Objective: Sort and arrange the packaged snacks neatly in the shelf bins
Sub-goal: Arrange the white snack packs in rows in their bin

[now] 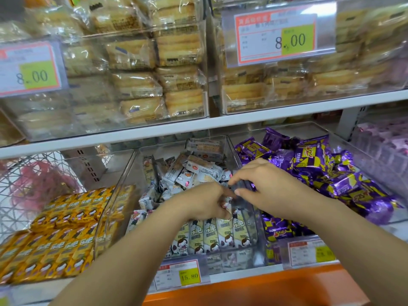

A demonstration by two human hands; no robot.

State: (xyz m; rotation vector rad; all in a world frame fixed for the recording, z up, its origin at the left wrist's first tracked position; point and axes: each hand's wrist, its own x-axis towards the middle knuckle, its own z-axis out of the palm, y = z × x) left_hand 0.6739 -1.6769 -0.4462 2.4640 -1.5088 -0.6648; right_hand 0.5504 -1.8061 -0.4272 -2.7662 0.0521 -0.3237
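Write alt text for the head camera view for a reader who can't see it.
Two hands work in the middle clear bin of white snack packs: the left hand curls over the upright front row, the right hand hovers by the divider, neither grip clear. Yellow packs fill the bin on the left, purple packs the right, with bagged biscuits above.

Your left hand (pixel 205 204) and right hand (pixel 265 188) meet over the middle bin (pixel 127 173), upright packets (pixel 220 237) in front, loose packets (pixel 194 171) behind.
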